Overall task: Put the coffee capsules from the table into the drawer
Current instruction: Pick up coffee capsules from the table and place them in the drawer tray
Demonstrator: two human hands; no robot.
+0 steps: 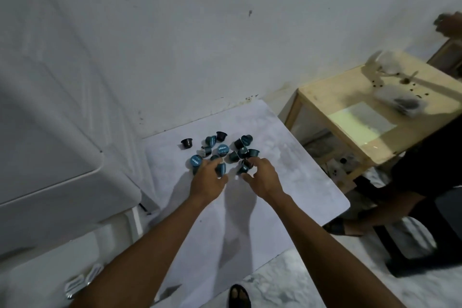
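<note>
Teal capsules [222, 149] heaped, lids facing all ways — left hand [207, 181] grips 1, right hand [261, 179] pinches 1.

Both bare forearms reach forward side by side, wrists nearly straight. At the near edge of the capsule pile [222, 150], the left hand [208, 179] curls round a first capsule [221, 169]. Just beside it, the right hand [262, 177] pinches a second capsule [243, 170].
</note>
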